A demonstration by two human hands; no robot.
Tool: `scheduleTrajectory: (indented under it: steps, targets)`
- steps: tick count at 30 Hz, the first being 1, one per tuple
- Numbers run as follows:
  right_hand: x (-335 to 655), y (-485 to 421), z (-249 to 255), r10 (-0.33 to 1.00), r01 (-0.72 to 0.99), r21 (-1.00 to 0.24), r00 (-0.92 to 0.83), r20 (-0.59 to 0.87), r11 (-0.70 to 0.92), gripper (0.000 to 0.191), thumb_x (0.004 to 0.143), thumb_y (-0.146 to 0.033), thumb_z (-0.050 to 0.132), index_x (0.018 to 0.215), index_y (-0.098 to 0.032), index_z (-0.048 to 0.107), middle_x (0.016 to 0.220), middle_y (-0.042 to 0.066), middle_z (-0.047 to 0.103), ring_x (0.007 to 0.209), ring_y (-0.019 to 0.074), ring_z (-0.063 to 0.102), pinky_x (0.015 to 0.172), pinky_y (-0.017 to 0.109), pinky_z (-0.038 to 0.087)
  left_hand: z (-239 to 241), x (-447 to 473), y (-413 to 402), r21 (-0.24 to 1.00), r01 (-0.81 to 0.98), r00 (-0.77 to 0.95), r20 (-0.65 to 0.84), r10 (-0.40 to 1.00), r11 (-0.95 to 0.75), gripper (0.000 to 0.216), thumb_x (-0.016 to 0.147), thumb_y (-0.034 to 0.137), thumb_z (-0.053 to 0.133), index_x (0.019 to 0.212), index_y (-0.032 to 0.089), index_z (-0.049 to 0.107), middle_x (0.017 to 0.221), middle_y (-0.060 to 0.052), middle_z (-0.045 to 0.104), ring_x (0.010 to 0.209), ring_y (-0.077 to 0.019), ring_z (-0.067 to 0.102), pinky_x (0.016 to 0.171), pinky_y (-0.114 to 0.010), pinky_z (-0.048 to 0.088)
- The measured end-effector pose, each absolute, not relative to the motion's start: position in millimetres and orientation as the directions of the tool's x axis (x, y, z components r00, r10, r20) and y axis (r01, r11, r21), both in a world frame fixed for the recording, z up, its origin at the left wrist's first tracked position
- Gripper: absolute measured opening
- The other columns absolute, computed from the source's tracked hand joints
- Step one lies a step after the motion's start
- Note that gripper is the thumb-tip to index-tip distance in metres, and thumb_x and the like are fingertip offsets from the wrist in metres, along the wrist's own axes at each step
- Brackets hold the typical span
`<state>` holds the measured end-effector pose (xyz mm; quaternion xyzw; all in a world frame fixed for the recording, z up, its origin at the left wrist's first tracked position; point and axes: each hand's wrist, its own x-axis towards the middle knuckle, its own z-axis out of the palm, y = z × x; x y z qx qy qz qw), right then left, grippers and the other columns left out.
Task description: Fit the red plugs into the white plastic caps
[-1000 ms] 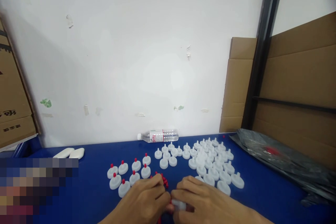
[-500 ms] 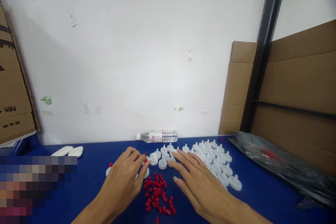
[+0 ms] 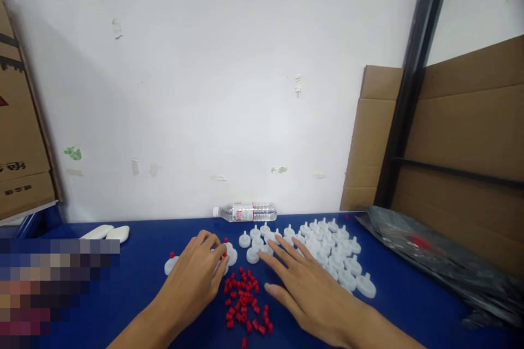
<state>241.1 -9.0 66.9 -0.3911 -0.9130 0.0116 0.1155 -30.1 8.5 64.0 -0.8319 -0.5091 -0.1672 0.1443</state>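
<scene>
My left hand [image 3: 198, 267] is curled, with thumb and forefinger pinched at the small red tip of a round white lid [image 3: 231, 254]. Its fingers partly cover other red-tipped white lids beside it. Another such lid [image 3: 170, 265] stands to the left of the hand. My right hand [image 3: 305, 286] hovers open with fingers spread, its forefinger close to a plain white lid [image 3: 252, 255]. Several white lids with upright nozzles [image 3: 327, 242] are grouped beyond and right of it. Between my hands lies a loose scatter of small red caps [image 3: 243, 297].
A clear water bottle [image 3: 248, 211] lies along the wall on the blue table [image 3: 139, 272]. Two white oval objects [image 3: 108, 233] rest at the left. Dark plastic sheeting [image 3: 429, 256] is at the right, below cardboard [image 3: 470, 131]. A cardboard box [image 3: 22, 136] stands left.
The white lid by my left fingertips has moved left and down to sit upright among the red-tipped ones. My right hand has shifted slightly left, its forefinger nearer a plain lid.
</scene>
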Motion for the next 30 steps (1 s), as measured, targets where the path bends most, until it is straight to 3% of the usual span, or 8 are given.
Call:
scheduleTrajectory:
  steps: [5,13,20,23,26,30]
  targets:
    - [243,-10,69,0.717,0.706,-0.130,-0.677,0.166,0.696,0.059,0.110,-0.054,0.023,0.162,-0.027,0.028,0.166,0.012,0.031,0.155,0.0328,0.019,0.125,0.063,0.016,69,-36,10,-0.135,0.904,0.422,0.445,0.790,-0.407,0.030,0.101,0.018,0.043,0.098,0.016,0.072,0.097,-0.012,0.067,0.100,-0.0322,0.058,0.085,-0.049,0.050]
    - [241,-12,70,0.692,0.700,-0.091,-0.665,0.280,0.709,0.046,0.109,-0.042,0.038,0.151,-0.027,0.044,0.148,0.012,0.054,0.145,0.0297,0.042,0.124,0.058,0.025,61,-32,12,-0.101,0.883,0.453,0.439,0.776,-0.458,0.032,0.101,0.013,0.039,0.105,0.018,0.070,0.108,-0.012,0.066,0.105,-0.0315,0.057,0.088,-0.050,0.051]
    - [246,-10,65,0.682,0.681,-0.101,-0.693,0.232,0.726,0.055,0.109,-0.052,0.032,0.158,-0.027,0.036,0.165,0.013,0.034,0.154,0.0344,0.025,0.123,0.066,0.017,47,-32,19,-0.096,0.881,0.454,0.444,0.773,-0.463,0.035,0.100,0.013,0.037,0.118,0.019,0.067,0.119,-0.015,0.063,0.111,-0.0335,0.056,0.089,-0.053,0.052]
    - [245,-12,68,0.675,0.668,-0.121,-0.699,0.237,0.734,0.051,0.111,-0.047,0.032,0.156,-0.025,0.041,0.161,0.011,0.042,0.152,0.0308,0.031,0.125,0.062,0.016,49,-33,17,-0.078,0.869,0.461,0.490,0.740,-0.489,0.037,0.100,0.012,0.037,0.125,0.019,0.063,0.123,-0.015,0.060,0.114,-0.0324,0.054,0.092,-0.054,0.051]
    - [243,-16,74,0.649,0.645,-0.121,-0.706,0.284,0.754,0.042,0.110,-0.040,0.036,0.148,-0.029,0.050,0.148,0.006,0.057,0.144,0.0254,0.044,0.127,0.056,0.018,54,-34,14,-0.069,0.835,0.505,0.492,0.709,-0.547,0.038,0.097,0.003,0.036,0.115,0.021,0.064,0.121,-0.013,0.058,0.113,-0.0301,0.053,0.090,-0.050,0.051]
    - [244,-18,76,0.651,0.647,-0.116,-0.708,0.274,0.753,0.040,0.111,-0.040,0.035,0.147,-0.032,0.051,0.149,0.005,0.055,0.144,0.0265,0.043,0.126,0.058,0.016,55,-34,12,-0.091,0.783,0.579,0.468,0.668,-0.615,0.034,0.096,0.002,0.040,0.104,0.022,0.066,0.125,-0.012,0.055,0.113,-0.0307,0.051,0.088,-0.049,0.050]
